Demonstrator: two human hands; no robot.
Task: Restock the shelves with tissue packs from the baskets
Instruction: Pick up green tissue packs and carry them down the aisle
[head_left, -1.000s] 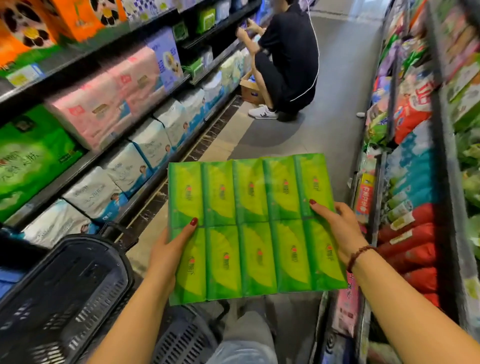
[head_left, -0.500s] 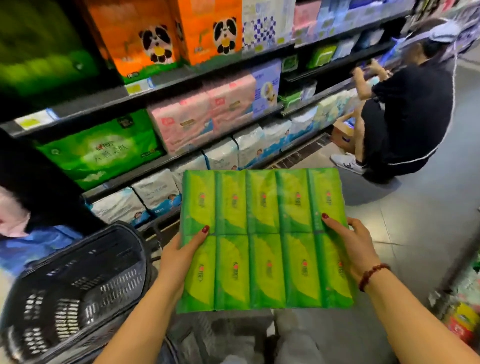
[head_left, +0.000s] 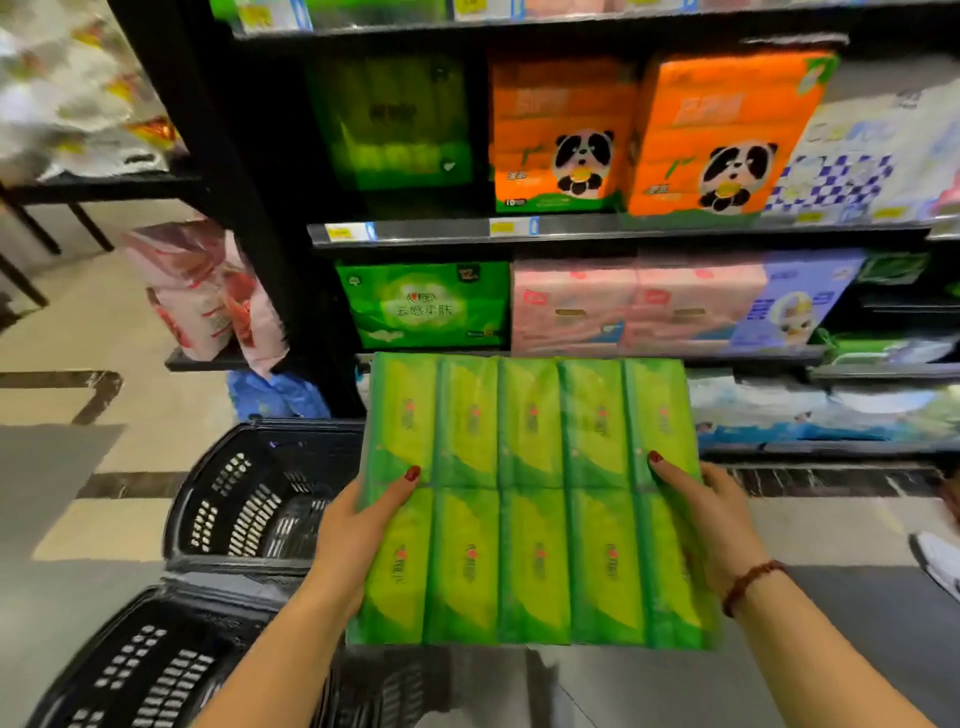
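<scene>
A flat green multipack of pocket tissues (head_left: 530, 499) is held level in front of me. My left hand (head_left: 358, 530) grips its left edge, thumb on top. My right hand (head_left: 711, 514) grips its right edge the same way. Straight ahead stands the black shelf unit (head_left: 571, 231). One shelf holds a green tissue bag (head_left: 423, 304) and pink tissue packs (head_left: 634, 301). The shelf above carries orange panda packs (head_left: 561, 135) and a dark green pack (head_left: 395, 119). Two black baskets sit low on the left, one (head_left: 249, 493) behind the other (head_left: 140, 665).
Pink bags (head_left: 202, 291) hang at the shelf's left end over a blue bag (head_left: 275, 395). White and blue packs (head_left: 821, 410) fill the lowest shelf on the right. A white shoe (head_left: 935, 561) shows at the right edge. Tiled floor (head_left: 78, 338) lies to the left.
My view has swung left from the aisle to face the shelf squarely. The crouching person has gone out of sight. Both hands keep the same hold on the green pack.
</scene>
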